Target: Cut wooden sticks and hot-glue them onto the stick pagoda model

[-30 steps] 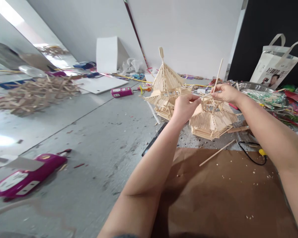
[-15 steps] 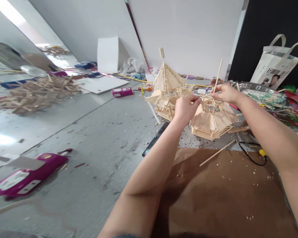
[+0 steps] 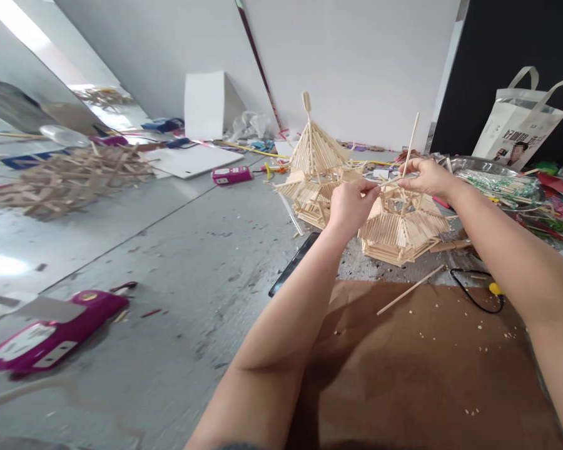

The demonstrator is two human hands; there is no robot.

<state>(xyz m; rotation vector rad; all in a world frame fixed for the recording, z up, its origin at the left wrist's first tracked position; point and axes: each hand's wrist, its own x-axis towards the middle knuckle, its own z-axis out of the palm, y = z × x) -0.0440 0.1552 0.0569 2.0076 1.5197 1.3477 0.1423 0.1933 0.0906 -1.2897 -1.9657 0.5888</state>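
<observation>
Over the top of an unroofed stick-built pavilion model [image 3: 401, 228], both hands work close together. My left hand [image 3: 353, 203] pinches one end of a thin wooden stick lying level across the model's upper frame. From the other side my right hand [image 3: 426, 178] has its thumb and fingertips closed around a thin wooden stick. A long upright wooden stick [image 3: 412, 140] rises between those right fingers; its lower end is hard to make out. Just left stands a second pavilion model [image 3: 316, 150] with a pointed roof, partly hidden by my left hand.
A loose stick [image 3: 410, 289] lies across the edge of brown paper [image 3: 431, 375]. Beside my left forearm is a black phone [image 3: 293, 265]. Purple power strips [image 3: 60, 331], a stick heap [image 3: 70, 178], a metal tray [image 3: 539, 194] and a tote bag [image 3: 511, 128] surround the models.
The upright stick's top has tilted very slightly to the left. Both hands keep nearly the same position and grip.
</observation>
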